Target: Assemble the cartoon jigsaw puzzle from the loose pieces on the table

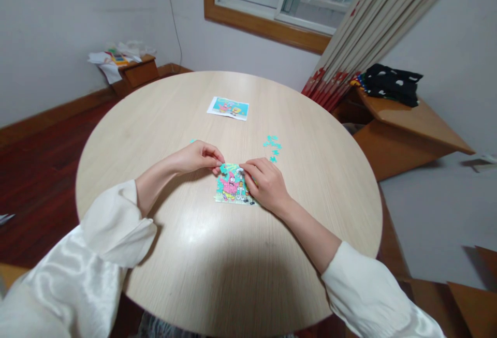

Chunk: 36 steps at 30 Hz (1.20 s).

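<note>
A small, colourful cartoon jigsaw puzzle [230, 187] lies partly assembled on the round pale wooden table [194, 255]. My left hand [196, 157] rests at its upper left corner, fingers curled and pinched at the puzzle's top edge. My right hand [266, 182] lies over the puzzle's right side, fingers bent, fingertips pressing at the top edge close to the left fingertips. What either pinch holds is too small to see. Several loose turquoise pieces [272, 146] lie just beyond my right hand. A single turquoise piece [192, 141] peeks out behind my left hand.
A printed reference picture [228, 107] lies farther back on the table. A low wooden cabinet with papers [134, 69] stands at the left wall. A wooden surface with black dotted cloth [392, 85] and a curtain [365, 27] are at right, under the window.
</note>
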Available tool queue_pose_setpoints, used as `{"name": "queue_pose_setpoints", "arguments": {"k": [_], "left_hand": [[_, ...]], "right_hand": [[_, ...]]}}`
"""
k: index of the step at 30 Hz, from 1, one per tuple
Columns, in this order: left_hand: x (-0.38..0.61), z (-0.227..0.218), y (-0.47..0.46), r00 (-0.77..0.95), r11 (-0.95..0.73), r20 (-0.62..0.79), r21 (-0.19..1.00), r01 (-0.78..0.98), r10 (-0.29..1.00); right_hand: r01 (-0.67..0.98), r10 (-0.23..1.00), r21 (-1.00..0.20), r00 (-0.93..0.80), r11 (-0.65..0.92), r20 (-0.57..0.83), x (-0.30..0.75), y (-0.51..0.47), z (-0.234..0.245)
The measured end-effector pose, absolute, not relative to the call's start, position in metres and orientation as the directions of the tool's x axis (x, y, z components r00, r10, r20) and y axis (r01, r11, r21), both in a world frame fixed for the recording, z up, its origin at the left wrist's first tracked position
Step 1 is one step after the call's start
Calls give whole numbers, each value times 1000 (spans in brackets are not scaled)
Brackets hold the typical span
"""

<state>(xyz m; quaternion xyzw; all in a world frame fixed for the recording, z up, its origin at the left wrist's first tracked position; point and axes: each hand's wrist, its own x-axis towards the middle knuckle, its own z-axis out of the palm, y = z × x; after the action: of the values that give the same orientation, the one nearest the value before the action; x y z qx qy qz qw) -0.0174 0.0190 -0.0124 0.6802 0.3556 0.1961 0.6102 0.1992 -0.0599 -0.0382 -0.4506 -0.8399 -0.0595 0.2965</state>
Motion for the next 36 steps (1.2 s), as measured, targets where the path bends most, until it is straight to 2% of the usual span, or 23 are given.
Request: {"name": "queue_pose_setpoints", "arguments": {"k": [10,20,30,36], "left_hand": [[-18,-10,17,675,-22,-179,960,278,716],[-17,-16,20,638,-177,-128,903,392,759],[-13,-18,19,611,-166,-123,904,394,782],[-13,-20,20,620,-183,-120,898,401,775]], "right_hand": [[798,734,-167,-421,580,533,200,-60,-39],[794,750,-195,-419,576,512,200,-60,-41],[799,729,-153,-427,581,536,199,-60,-40],[795,744,-181,-424,579,517,199,-60,-40]]}}
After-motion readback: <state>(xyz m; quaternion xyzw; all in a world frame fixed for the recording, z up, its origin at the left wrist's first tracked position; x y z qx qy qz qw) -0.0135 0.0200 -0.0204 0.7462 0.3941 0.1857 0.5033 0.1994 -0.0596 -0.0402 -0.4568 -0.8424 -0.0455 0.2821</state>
